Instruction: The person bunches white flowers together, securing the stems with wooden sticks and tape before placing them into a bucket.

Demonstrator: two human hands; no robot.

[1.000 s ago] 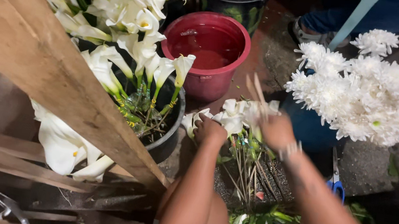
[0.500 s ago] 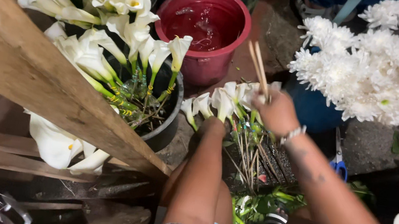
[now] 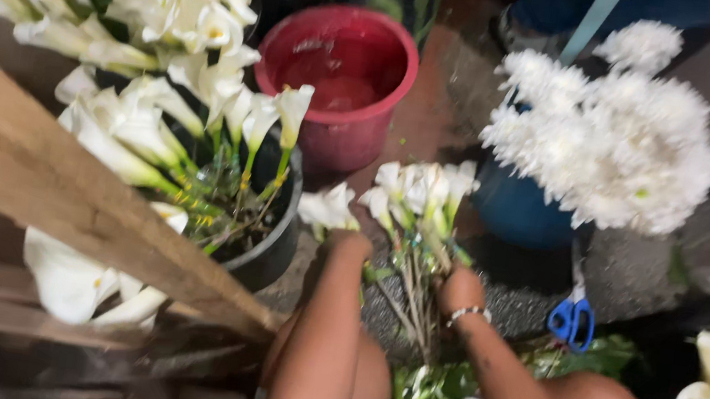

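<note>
We see, from above, a person gathering a small bunch of white flowers (image 3: 416,194) between both hands. The left hand (image 3: 346,246) sits at the near-left side of the stems, its fingers curled downward, though motion blur keeps us from telling whether they clasp anything. The right hand (image 3: 459,288), wearing a beaded bracelet (image 3: 470,314), closes around the thin green-brown stems (image 3: 415,296) low down. The bunch stands nearly upright over dark, gritty ground, between a black pot of calla lilies (image 3: 199,122) and a blue bucket (image 3: 516,208).

We judge the step to be bunching: the blooms sit roughly level while the stems splay unevenly below. The next move calls for a firm hold at one point and for aligning the loose ends; blue-handled scissors (image 3: 572,321) lie just right of the wrist.

The callas are smooth, waxy funnels; the blooms in the blue bucket (image 3: 621,149) are frilled, fluffy domes. A glossy red plastic bucket (image 3: 344,82) holds some liquid. A rough wooden plank (image 3: 51,185) crosses at left, and cut leaves (image 3: 429,395) litter the ground.
</note>
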